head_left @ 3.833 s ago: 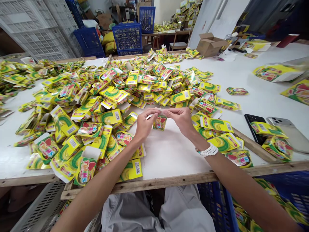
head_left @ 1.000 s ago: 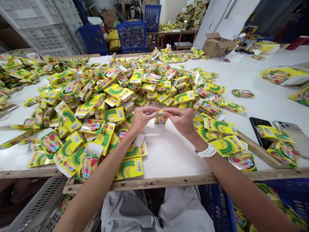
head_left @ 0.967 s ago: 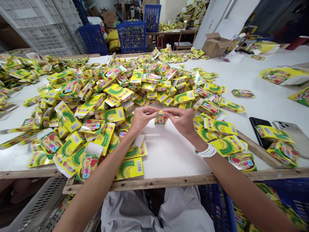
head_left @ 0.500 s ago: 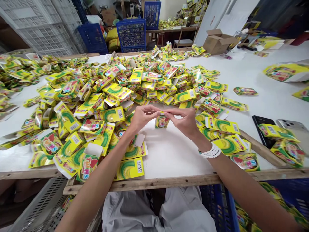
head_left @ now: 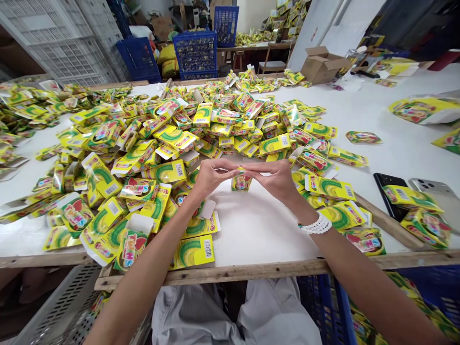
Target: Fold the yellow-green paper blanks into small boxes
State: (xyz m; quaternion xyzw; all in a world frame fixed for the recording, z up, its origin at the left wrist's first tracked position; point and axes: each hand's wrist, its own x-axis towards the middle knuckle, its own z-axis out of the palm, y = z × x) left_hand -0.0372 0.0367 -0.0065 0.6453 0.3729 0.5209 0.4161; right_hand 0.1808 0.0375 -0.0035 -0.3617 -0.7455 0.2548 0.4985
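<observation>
We have a small folded yellow paperboard carton (head_left: 241,181) standing on the white table (head_left: 258,230) between our hands; it should handle as light and stiff but glossy, so a gentle pinch on its edges suits it, as its thin flaps could crease. Our left hand's grip (head_left: 215,178) and right hand's grip (head_left: 275,181) are curled nearly closed, their fingertips meeting at the carton's top edge and seeming to hold it. Compared with the earlier frame, the carton looks squarer and more upright, no longer tilted.
</observation>
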